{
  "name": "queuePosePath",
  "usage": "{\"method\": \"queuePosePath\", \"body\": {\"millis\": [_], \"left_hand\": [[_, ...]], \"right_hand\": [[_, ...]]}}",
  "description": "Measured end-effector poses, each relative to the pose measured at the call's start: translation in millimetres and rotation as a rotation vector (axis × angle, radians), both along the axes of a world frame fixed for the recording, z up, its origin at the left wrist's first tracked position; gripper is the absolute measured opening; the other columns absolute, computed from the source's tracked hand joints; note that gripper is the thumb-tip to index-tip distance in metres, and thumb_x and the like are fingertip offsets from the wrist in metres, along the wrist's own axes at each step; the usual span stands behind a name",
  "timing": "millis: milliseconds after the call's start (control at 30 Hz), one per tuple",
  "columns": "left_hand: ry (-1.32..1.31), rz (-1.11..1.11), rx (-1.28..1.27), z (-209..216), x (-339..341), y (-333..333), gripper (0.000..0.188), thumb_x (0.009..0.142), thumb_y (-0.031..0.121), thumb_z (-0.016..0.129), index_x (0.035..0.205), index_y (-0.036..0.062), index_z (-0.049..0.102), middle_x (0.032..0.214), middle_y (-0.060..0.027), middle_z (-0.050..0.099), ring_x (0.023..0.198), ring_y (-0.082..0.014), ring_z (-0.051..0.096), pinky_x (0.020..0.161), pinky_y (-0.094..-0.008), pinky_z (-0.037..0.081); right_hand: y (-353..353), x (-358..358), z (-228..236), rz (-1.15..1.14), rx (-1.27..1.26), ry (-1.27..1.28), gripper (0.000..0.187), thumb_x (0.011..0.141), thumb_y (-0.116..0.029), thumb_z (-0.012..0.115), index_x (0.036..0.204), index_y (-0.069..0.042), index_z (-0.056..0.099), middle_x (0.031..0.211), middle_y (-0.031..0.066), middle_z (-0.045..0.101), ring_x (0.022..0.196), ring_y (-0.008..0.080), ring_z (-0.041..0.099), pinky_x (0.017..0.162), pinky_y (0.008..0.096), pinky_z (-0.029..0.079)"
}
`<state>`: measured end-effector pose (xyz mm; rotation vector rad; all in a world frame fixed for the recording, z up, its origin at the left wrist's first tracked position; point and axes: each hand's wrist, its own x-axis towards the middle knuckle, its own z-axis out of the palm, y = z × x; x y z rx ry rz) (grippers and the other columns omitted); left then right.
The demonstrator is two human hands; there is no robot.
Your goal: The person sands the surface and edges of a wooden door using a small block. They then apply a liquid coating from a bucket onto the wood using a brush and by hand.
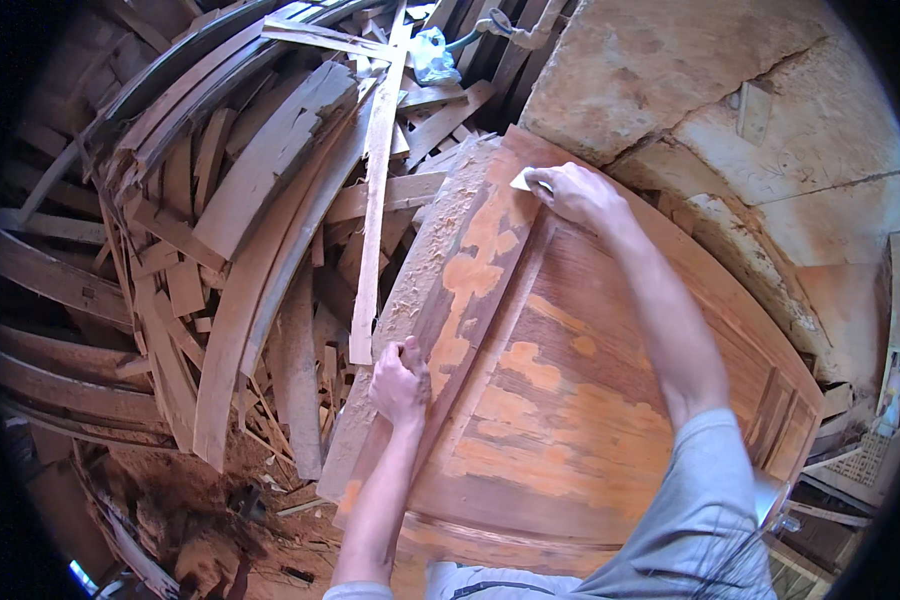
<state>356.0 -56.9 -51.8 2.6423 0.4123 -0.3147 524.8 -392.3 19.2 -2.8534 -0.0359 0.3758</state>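
Observation:
A reddish-brown wooden panel door [620, 345] lies in front of me, with raised mouldings and pale orange filler patches over its stile and panel. Near its far end, my right hand [577, 193] pinches a small flat pale piece [520, 180] against the stile's surface; whether it is a scraper or folded sandpaper I cannot tell. Closed, with its fingers curled, my left hand [401, 382] rests at the door's left edge. What those fingers hold, if anything, is hidden.
A dusty, shaving-covered board [405, 290] runs along the door's left side. Further left, curved timber offcuts [270, 160] are heaped up, and a long thin strip [374, 200] leans among them. A cracked slab [710, 80] stands at the far right. Sawdust [210, 545] covers the lower left.

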Motion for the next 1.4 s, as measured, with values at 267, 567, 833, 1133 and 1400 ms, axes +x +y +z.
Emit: {"method": "queuePosePath", "body": {"millis": [267, 567, 833, 1133, 1400], "left_hand": [[0.025, -0.026, -0.048, -4, -3, -4, 0.06, 0.099, 0.06, 0.037, 0.093, 0.0078, 0.067, 0.092, -0.0166, 0.07, 0.09, -0.0364, 0.066, 0.075, -0.0496, 0.05], [-0.007, 0.012, -0.04, -5, -7, 17, 0.065, 0.098, 0.064, 0.035, 0.09, 0.0068, 0.065, 0.093, -0.0177, 0.07, 0.089, -0.0381, 0.066, 0.076, -0.0504, 0.05], [-0.118, 0.032, -0.139, -6, -6, -5, 0.066, 0.096, 0.069, 0.035, 0.103, 0.0093, 0.064, 0.104, -0.0209, 0.067, 0.095, -0.0413, 0.065, 0.08, -0.0534, 0.049], [-0.759, 0.145, -0.575, -70, -3, 47, 0.035, 0.099, 0.03, 0.057, 0.109, -0.0038, 0.06, 0.101, -0.0161, 0.065, 0.091, -0.0251, 0.062, 0.084, -0.0383, 0.049], [-0.486, -0.293, -0.888, 28, -179, 30, 0.021, 0.102, 0.019, 0.053, 0.1, -0.001, 0.06, 0.091, -0.0051, 0.06, 0.079, -0.0154, 0.052, 0.074, -0.03, 0.045]], "right_hand": [[-109, -9, -30, -0.045, -0.164, 0.491, 0.035, 0.092, -0.017, 0.056, 0.125, -0.012, 0.065, 0.107, 0.0146, 0.072, 0.091, 0.0315, 0.069, 0.082, 0.04, 0.055], [-34, -222, 93, -0.711, 0.552, 0.292, 0.043, 0.103, -0.036, 0.051, 0.139, -0.013, 0.057, 0.086, 0.0027, 0.062, 0.055, 0.0085, 0.049, 0.05, 0.0254, 0.042], [57, -511, 37, -1.223, 2.011, 0.219, 0.047, 0.098, -0.058, 0.048, 0.097, -0.011, 0.051, 0.068, -0.0014, 0.043, 0.042, 0.0089, 0.042, 0.034, 0.0241, 0.033], [138, -746, 71, -1.32, 2.382, -0.522, 0.06, 0.097, -0.067, 0.042, 0.078, -0.009, 0.042, 0.054, -0.0026, 0.035, 0.034, 0.0084, 0.036, 0.033, 0.0247, 0.032], [162, -846, 78, -1.183, 2.574, -0.937, 0.05, 0.1, -0.055, 0.045, 0.088, -0.007, 0.045, 0.065, 0.0004, 0.04, 0.034, 0.0094, 0.034, 0.034, 0.0269, 0.035]]}}
